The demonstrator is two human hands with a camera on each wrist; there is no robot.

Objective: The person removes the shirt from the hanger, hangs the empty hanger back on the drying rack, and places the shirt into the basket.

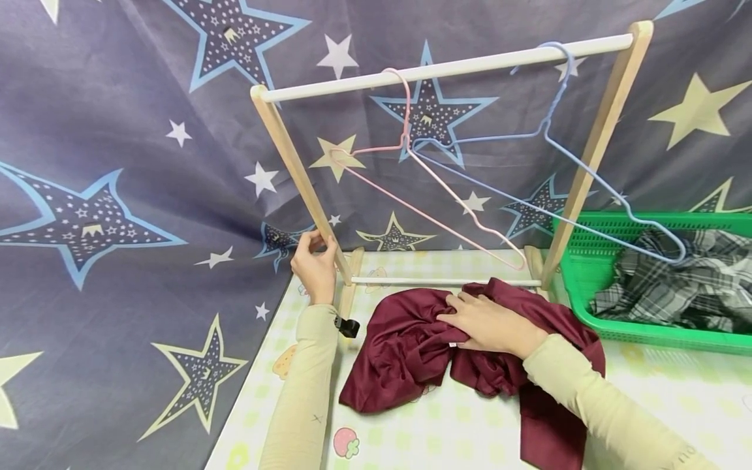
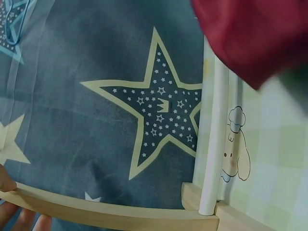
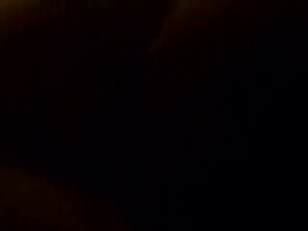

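My left hand (image 1: 314,266) pinches the left wooden post of a small clothes rack (image 1: 288,147). In the left wrist view, the thumb lies on one side of that post (image 2: 110,211) and fingertips show on the other. A crumpled maroon garment (image 1: 399,346) is spread over the table in front of the rack. On top of it rests my right hand (image 1: 490,324), fingers spread and slightly bent on the fabric. A corner of maroon cloth (image 2: 255,38) hangs into the left wrist view. The right wrist view is almost black.
From the rack's white top bar (image 1: 470,64) hang a pink hanger (image 1: 437,176) and a blue hanger (image 1: 599,179), both bare. At the right, a green basket (image 1: 664,336) holds a grey plaid garment (image 1: 675,281). A star-patterned curtain (image 1: 129,313) stands behind and left.
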